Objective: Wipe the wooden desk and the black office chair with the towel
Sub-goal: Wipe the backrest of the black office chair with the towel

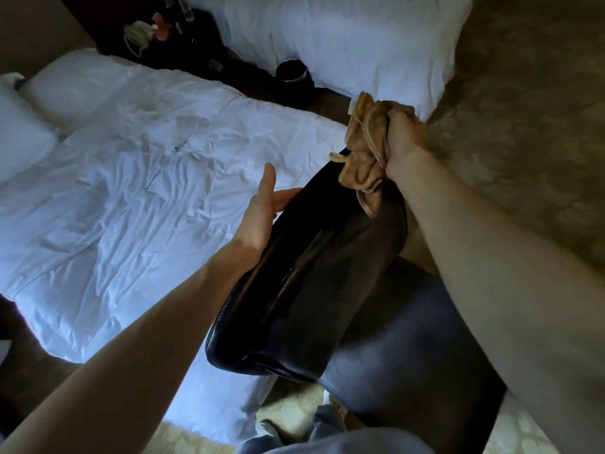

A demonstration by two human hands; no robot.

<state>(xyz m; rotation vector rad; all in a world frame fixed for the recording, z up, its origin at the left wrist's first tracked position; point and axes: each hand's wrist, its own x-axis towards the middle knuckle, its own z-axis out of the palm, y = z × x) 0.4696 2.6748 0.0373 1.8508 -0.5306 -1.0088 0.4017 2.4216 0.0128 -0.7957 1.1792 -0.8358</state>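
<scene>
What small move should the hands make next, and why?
Probably draw the towel along the chair back toward the near end: the right hand grips it bunched at the far end, while the open left hand rests against its side.

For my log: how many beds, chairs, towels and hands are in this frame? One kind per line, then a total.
Beds: 2, the near bed and the far bed
Black office chair: 1
Towel: 1, bunched in the grip of the right hand
Hands: 2, counting the left hand, fingers straight beside the chair back
Total: 6
</scene>
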